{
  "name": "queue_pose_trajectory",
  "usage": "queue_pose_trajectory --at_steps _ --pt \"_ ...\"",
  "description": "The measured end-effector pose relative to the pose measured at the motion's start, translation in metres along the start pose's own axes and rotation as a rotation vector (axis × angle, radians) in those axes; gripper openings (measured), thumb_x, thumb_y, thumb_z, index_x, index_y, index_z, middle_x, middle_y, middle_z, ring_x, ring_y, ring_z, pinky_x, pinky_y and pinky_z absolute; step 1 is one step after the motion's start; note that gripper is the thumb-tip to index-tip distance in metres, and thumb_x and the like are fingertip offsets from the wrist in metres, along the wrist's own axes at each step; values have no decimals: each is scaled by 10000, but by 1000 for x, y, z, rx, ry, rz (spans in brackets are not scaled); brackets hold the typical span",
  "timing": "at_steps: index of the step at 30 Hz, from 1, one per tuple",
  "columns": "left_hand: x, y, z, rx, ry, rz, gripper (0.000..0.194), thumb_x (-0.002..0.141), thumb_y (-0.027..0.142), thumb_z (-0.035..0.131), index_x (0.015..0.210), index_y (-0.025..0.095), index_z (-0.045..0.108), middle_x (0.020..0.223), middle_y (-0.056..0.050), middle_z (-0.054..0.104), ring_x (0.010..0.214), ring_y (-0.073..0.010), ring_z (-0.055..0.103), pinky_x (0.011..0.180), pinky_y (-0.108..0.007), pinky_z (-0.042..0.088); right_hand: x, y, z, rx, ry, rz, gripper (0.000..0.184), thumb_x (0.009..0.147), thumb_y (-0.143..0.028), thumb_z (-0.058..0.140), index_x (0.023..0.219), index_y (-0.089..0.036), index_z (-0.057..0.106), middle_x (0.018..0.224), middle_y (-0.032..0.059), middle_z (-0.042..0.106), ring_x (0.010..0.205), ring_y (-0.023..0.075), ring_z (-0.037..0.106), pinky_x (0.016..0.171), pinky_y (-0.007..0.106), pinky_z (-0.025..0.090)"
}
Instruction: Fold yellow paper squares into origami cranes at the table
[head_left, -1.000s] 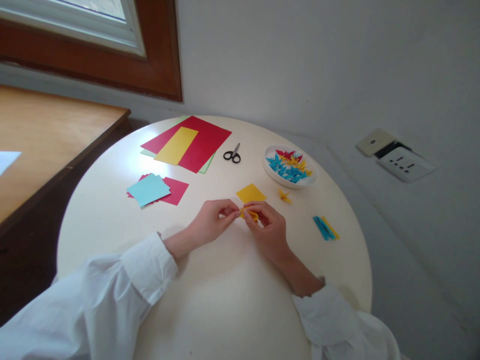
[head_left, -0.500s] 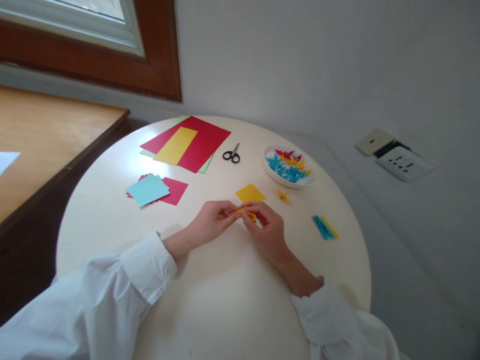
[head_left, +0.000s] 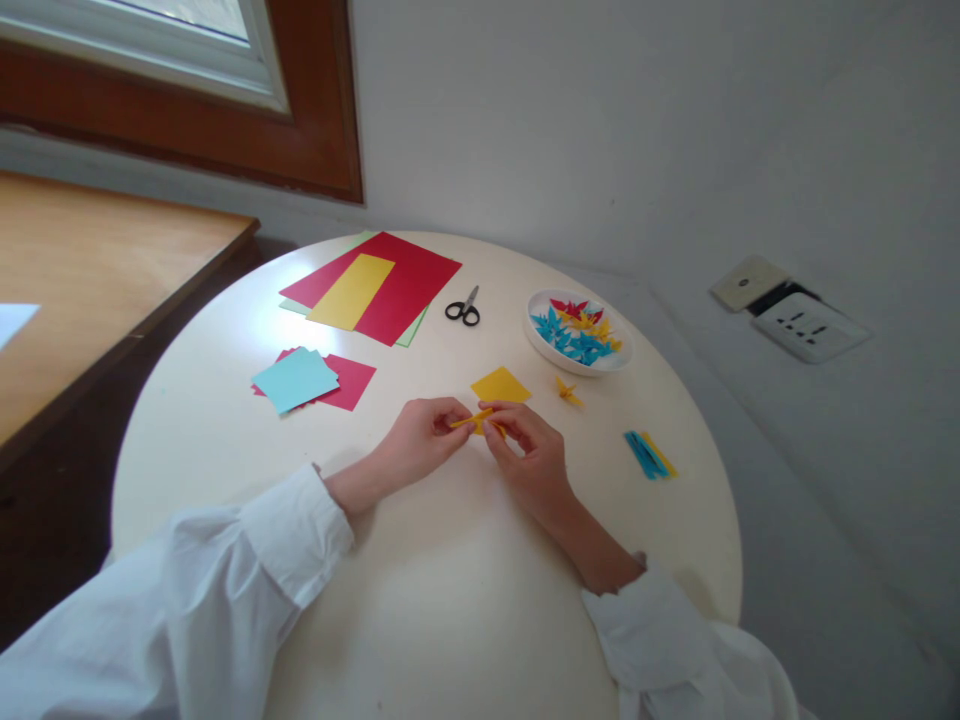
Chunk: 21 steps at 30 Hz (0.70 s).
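Observation:
A small folded piece of yellow paper (head_left: 480, 421) is pinched between my two hands, above the middle of the round table. My left hand (head_left: 421, 440) grips its left side with thumb and fingers. On its right side, my right hand (head_left: 531, 452) closes thumb and fingertips, which cover part of the folds. Just beyond my fingers lies a flat yellow paper square (head_left: 501, 384). To the right of that square rests a yellow paper crane (head_left: 568, 392). A white dish (head_left: 541, 351) behind it holds several red, yellow and blue paper cranes (head_left: 576, 338).
Black-handled scissors (head_left: 463, 308) lie behind the yellow square. Large red sheets (head_left: 411, 285) with a yellow strip (head_left: 352, 292) sit at the back left, light blue squares (head_left: 296, 380) over red ones nearer. Blue and yellow paper strips (head_left: 649, 456) lie on the right of the white table (head_left: 442, 620).
The folded yellow paper has turned slightly and shifted a little to the left between my fingers. My right hand has moved slightly up and left. Everything else on the table stays in place.

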<state>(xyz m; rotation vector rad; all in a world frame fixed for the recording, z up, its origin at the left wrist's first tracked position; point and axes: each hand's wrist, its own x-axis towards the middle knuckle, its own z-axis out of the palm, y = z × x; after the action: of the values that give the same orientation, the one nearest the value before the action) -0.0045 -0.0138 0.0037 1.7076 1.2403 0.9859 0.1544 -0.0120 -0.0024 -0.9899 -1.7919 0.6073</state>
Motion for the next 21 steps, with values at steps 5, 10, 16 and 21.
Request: queue_pose_trajectory --at_steps 5,10,16,21 --pt "0 -4 2 -15 -35 29 257 783 351 513 802 140 660 764 -45 693 656 -134 582 583 -222 441 0 -1 1 2 -29 14 40 770 -191 568 763 -197 607 903 75 666 871 167 652 767 315 554" --pt "1 -8 2 7 -24 21 290 779 382 513 747 134 662 709 -38 681 606 -124 555 548 -222 422 1 -1 1 -22 -32 5 40 767 -188 570 760 -196 608 901 77 670 869 170 653 761 315 555" --pt "0 -3 1 25 -13 4 277 766 370 523 721 136 663 672 -29 668 575 -114 529 527 -219 399 2 -4 1 -74 -26 -32 57 776 -187 556 754 -202 607 883 71 677 859 169 653 767 322 543" --pt "-1 1 -1 65 -4 -13 259 764 344 521 705 139 667 623 -17 651 542 -105 509 507 -214 379 4 -6 0 -132 3 -114 67 779 -172 551 751 -203 604 860 66 670 841 167 642 780 338 522"
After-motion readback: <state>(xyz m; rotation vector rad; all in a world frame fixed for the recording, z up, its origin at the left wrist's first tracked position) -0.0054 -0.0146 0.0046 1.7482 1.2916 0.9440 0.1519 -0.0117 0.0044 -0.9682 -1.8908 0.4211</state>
